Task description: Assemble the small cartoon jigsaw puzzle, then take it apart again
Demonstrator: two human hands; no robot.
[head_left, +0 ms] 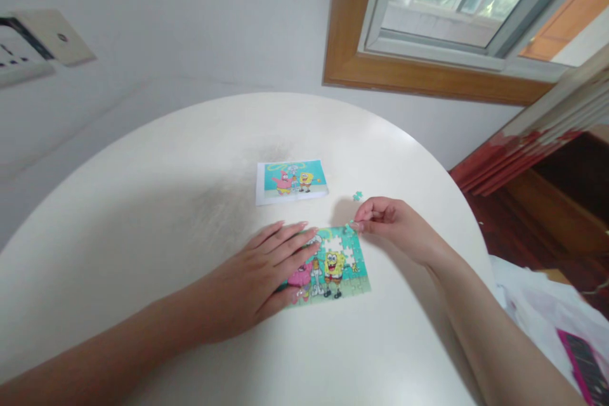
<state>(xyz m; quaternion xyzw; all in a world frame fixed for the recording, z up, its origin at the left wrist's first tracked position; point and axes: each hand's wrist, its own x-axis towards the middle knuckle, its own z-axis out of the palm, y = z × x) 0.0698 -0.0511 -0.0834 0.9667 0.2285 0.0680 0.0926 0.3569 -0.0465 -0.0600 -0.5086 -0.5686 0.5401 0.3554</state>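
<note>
A cartoon jigsaw puzzle (346, 276) lies on the white table, with white gaps in its upper right part. My left hand (271, 266) rests flat on the puzzle's left side, fingers spread, hiding part of the pink figure. At the puzzle's upper right corner, my right hand (385, 222) pinches a small teal puzzle piece (350, 226) between thumb and forefinger. The piece is at the corner; I cannot tell whether it is seated. Just beyond that hand sits one loose puzzle piece (358, 195).
A reference picture card (295, 182) with the same cartoon lies behind the puzzle on the round table (157, 203). Wall and a wood-framed window (352, 66) stand beyond the table. To the lower right are white plastic bags (537, 311) and a pink-edged dark object (585, 361).
</note>
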